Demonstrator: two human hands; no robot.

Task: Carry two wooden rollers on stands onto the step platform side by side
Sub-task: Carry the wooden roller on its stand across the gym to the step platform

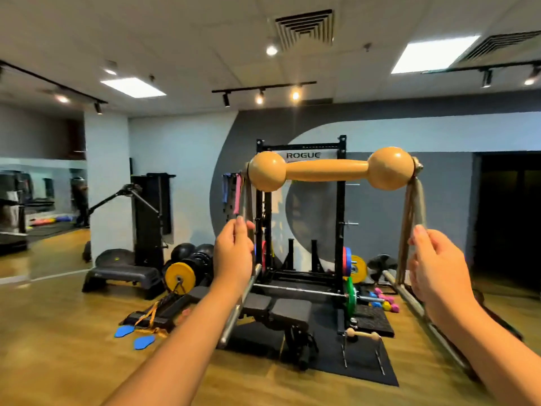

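A: Any containers in view?

B: None that hold anything I can make out. The nearest to one is the black rack [301, 206] at the centre, with plates [347, 260] stacked on its peg at about 4 o'clock from its middle, red and blue, and a yellow one just beside them.

A: And the roller?

B: The held roller [333, 169] is up at 12 o'clock, level, in front of the rack. It is tan wood, glossy, with a thick ball at each end and a slimmer waist between. It sits on a metal stand [409, 235] whose legs run down and toward the camera on both sides.

A: How do the hands stand?

B: The left hand [233, 253] at 9 o'clock is closed round the left leg, fingers curled. The right hand [436, 265] at 3 o'clock grips the right leg the same way.

A: The other one?

B: A second roller [362, 334] stands on its own stand on the black mat [366, 367] at 5 o'clock, well below the first.

A: The step?

B: The step [123, 275] is on the floor at 8 o'clock, by the pillar, well apart from both rollers.
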